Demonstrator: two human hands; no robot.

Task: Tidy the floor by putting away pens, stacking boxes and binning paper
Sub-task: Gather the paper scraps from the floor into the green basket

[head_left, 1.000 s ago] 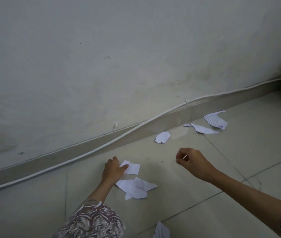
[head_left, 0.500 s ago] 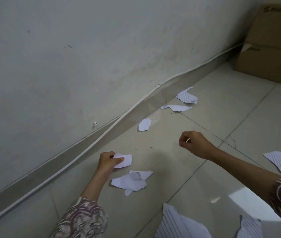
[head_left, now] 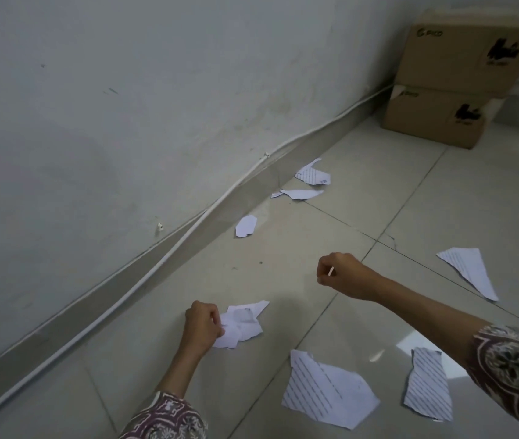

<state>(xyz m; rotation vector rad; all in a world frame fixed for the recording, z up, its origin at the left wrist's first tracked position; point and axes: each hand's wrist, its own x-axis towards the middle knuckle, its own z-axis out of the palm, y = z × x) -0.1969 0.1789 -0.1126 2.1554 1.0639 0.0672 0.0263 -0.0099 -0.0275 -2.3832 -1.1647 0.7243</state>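
Note:
Torn white paper scraps lie on the tiled floor. My left hand (head_left: 202, 324) grips a bunch of paper scraps (head_left: 242, 324) low over the floor. My right hand (head_left: 343, 274) hovers with fingers curled round a small white scrap (head_left: 331, 271) that pokes out of the fist. Loose lined scraps lie near me: a big one (head_left: 328, 391), a narrow one (head_left: 429, 388) and a triangular one (head_left: 470, 270). Three more scraps (head_left: 246, 225), (head_left: 299, 194), (head_left: 312, 175) sit along the skirting. Two cardboard boxes (head_left: 461, 80) stand stacked in the far corner.
A white cable (head_left: 163, 258) runs along the grey skirting at the foot of the wall (head_left: 125, 106) on the left. Pale floor tiles (head_left: 410, 201) stretch between the scraps and the boxes.
My left hand has gathered the small scrap together with the larger scraps beside it into one bunch. The view has swung right, so the stacked boxes and more scraps show.

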